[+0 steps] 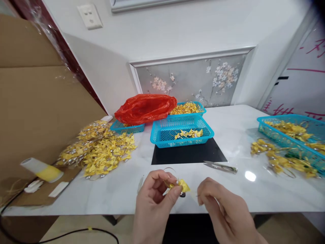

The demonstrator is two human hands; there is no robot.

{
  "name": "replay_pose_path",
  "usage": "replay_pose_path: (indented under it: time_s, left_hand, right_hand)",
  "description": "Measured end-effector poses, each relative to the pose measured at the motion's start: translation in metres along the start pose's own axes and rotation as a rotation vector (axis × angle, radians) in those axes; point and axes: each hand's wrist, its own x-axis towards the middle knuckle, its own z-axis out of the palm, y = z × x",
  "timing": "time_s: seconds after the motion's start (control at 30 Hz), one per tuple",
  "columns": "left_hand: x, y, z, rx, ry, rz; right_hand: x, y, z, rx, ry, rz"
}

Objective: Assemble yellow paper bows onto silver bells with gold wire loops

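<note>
My left hand [154, 195] pinches a small yellow folded ornament [183, 185] with a thin wire ring, holding it just above the near edge of the white table [228, 135]. My right hand [218, 203] is close to its right, fingers pinched together near a fine thread coming off the ornament; whether it grips the thread I cannot tell. A pair of metal thread snips [220, 166] lies on the table just beyond my right hand.
A blue basket [157, 134] with a few yellow pieces sits on a black mat [188, 154]. A heap of yellow ornaments [100, 150] lies left, another basket [264, 128] right. A red plastic bag [144, 108] and cardboard [38, 101] stand behind.
</note>
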Motion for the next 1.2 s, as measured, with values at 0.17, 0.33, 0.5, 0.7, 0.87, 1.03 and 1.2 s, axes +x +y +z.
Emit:
replay_pose_path:
  time_s: [0.17,0.33,0.5,0.7,0.87,1.03,1.2]
  left_hand:
    - [0.001,-0.001,-0.003,0.023,0.068,0.018]
    - [0.002,0.001,-0.004,0.042,0.122,0.037]
    - [0.005,-0.001,-0.010,0.042,0.160,0.042]
    - [0.008,-0.006,-0.019,0.105,0.149,0.074]
    - [0.015,-0.005,-0.023,0.303,0.005,0.150]
    - [0.013,0.005,-0.018,0.453,-0.087,0.174]
    - [0.004,0.015,-0.009,0.426,-0.087,0.178]
  right_hand:
    - [0.001,-0.002,-0.009,-0.063,0.060,0.015]
    - [-0.002,0.000,-0.017,-0.125,0.065,-0.004]
    - [-0.006,0.001,-0.025,-0.190,0.129,0.056]
    - [-0.009,0.005,-0.029,-0.167,0.161,0.139]
    - [-0.004,0.041,-0.047,-0.522,-0.006,0.287]
    - [0.000,0.088,-0.067,-0.753,0.047,0.320]
    - [0.003,0.096,-0.064,-0.738,-0.012,0.303]
